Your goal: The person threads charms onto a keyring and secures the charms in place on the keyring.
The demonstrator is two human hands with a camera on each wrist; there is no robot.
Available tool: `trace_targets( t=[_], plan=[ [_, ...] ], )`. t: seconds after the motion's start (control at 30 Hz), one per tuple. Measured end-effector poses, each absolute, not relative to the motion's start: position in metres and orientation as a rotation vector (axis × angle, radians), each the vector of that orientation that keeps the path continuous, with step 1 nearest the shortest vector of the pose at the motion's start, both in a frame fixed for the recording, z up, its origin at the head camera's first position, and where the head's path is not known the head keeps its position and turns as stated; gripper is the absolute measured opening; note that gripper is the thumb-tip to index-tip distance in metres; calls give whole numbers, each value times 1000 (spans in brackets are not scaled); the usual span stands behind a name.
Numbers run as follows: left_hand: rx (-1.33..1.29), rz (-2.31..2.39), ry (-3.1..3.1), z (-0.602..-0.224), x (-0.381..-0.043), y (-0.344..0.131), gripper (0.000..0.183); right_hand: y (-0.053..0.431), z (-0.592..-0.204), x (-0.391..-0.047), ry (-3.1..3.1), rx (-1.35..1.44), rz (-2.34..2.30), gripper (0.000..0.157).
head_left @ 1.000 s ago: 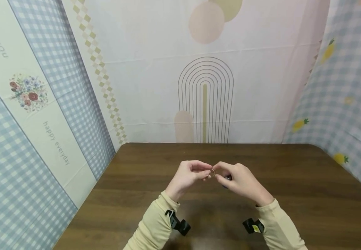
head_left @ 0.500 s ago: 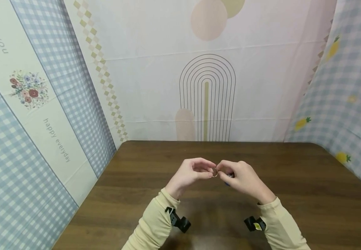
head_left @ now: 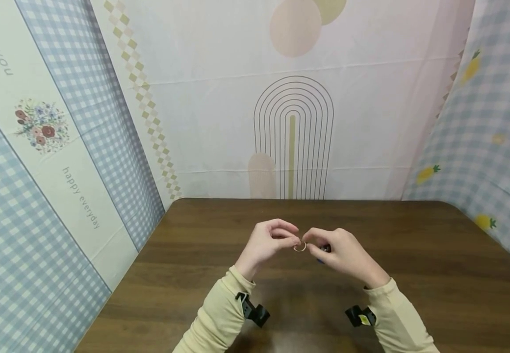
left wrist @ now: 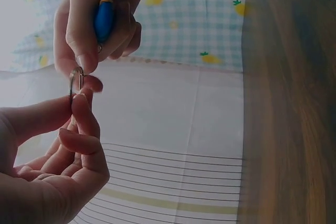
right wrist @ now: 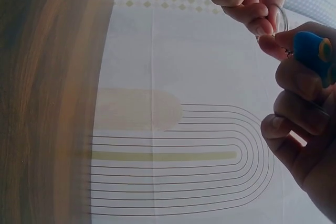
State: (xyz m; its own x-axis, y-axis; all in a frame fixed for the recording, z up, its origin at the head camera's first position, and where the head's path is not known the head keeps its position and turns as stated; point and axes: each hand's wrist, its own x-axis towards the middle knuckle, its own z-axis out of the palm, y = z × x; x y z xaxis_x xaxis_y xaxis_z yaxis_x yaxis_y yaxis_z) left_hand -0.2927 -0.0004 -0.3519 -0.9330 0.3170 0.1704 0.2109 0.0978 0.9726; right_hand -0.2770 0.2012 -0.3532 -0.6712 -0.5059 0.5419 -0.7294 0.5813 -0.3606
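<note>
A thin metal key ring [head_left: 300, 250] is held in the air between both hands, over the table. My left hand [head_left: 267, 247] pinches it between thumb and a fingertip; in the left wrist view the ring [left wrist: 71, 85] stands edge-on above those fingers. My right hand [head_left: 343, 255] has its thumb and index fingertip at the ring's other side. Its curled fingers hold a small blue keychain charm [left wrist: 104, 22] with an orange end. In the right wrist view the charm [right wrist: 310, 51] is partly cut off, with a bit of fine chain beside it. Fingers hide where chain and ring meet.
The brown wooden table [head_left: 211, 220] lies beneath both hands. Printed cloths hang around it: a pale one [head_left: 215, 122] at the back and blue checked ones at the sides. Each sleeve carries a black wrist camera [head_left: 255, 313].
The left index finger has lifted away from the ring, and the thumb has shifted on it. The ring sits slightly lower and turned between the hands. My right hand has barely moved.
</note>
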Motion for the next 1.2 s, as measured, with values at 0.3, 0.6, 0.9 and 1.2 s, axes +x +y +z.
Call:
trace_targets(
  t=[0.3, 0.6, 0.9, 1.2],
  plan=[
    [622, 1826, 2372, -353, -295, -3, 14, 206, -354, -282, -2505, 1102, 902, 13],
    [781, 1234, 2607, -368, -305, -5, 4, 217, -372, -297, -2845, 1220, 1041, 12],
    [806, 684, 2623, -391, -305, 3, 13, 207, -403, -306, -3133, 1441, 868, 10],
    [843, 321, 2747, -410, -297, 12, 15, 197, -407, -303, -3246, 1366, 678, 15]
  ],
)
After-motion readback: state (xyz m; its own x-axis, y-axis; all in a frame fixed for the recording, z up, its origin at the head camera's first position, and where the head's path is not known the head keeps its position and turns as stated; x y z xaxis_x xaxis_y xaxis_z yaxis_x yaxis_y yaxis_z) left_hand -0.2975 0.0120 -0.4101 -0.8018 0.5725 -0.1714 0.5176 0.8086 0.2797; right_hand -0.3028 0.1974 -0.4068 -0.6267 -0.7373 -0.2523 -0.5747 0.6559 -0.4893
